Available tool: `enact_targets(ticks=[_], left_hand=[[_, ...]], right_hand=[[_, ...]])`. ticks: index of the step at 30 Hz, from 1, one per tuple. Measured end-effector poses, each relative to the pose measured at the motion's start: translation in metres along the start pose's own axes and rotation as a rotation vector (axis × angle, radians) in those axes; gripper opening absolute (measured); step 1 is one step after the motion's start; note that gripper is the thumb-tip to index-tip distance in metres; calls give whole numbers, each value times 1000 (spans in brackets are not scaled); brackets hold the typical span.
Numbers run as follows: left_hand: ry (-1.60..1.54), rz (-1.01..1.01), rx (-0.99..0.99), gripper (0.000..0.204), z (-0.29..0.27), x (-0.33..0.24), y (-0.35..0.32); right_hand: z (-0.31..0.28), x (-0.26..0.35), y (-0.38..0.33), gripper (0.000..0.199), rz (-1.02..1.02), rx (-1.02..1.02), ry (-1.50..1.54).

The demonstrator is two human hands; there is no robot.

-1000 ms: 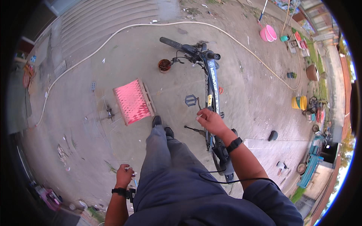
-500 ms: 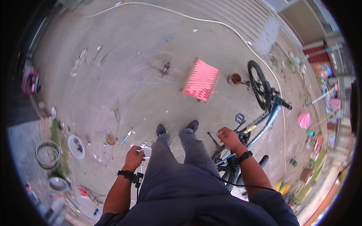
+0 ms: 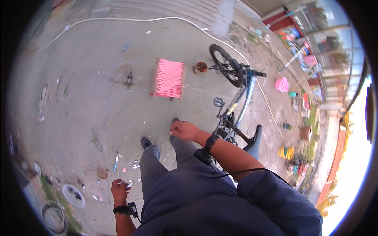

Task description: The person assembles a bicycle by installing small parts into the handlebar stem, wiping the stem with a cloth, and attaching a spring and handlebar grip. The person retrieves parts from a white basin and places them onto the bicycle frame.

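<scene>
My left hand hangs low at my left side. Its fingers are loosely bent and apart, and a small white bit shows beside the fingertips; I cannot tell whether that lies on the ground behind. Across my front reaches my right arm, its hand above my right leg and shoe. The fingers there are curled and pressed together, hiding whatever may be in them. A bicycle with a blue and grey frame stands close on my right, apart from that hand. Ahead is a low stool with a pink woven seat.
A rusty can sits between stool and front wheel. A pale hose curves across the concrete. On the right are a pink bucket and a yellow bucket; at lower left, a white basin and scattered litter.
The view has turned to the right, so stool and bicycle sit further left in it. My right hand has moved from beside the bicycle to in front of my legs.
</scene>
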State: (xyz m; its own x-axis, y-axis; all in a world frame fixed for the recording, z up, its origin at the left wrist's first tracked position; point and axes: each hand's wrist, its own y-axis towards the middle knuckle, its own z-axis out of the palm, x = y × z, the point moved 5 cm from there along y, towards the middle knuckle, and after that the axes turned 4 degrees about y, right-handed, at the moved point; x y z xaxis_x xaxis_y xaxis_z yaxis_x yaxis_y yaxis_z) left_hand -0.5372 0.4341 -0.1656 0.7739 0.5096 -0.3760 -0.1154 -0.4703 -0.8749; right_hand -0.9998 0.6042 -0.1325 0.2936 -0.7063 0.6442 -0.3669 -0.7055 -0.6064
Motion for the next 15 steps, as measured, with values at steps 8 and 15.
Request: enact_targets(ticks=[8,15], left_hand=[[194,62,68,32,29,-81,22],[322,93,34,33,103,-181,27]], right_hand=[[-53,-82,-51,36,185,-159,263],[-126,-173,-82,37,308,-269,299]])
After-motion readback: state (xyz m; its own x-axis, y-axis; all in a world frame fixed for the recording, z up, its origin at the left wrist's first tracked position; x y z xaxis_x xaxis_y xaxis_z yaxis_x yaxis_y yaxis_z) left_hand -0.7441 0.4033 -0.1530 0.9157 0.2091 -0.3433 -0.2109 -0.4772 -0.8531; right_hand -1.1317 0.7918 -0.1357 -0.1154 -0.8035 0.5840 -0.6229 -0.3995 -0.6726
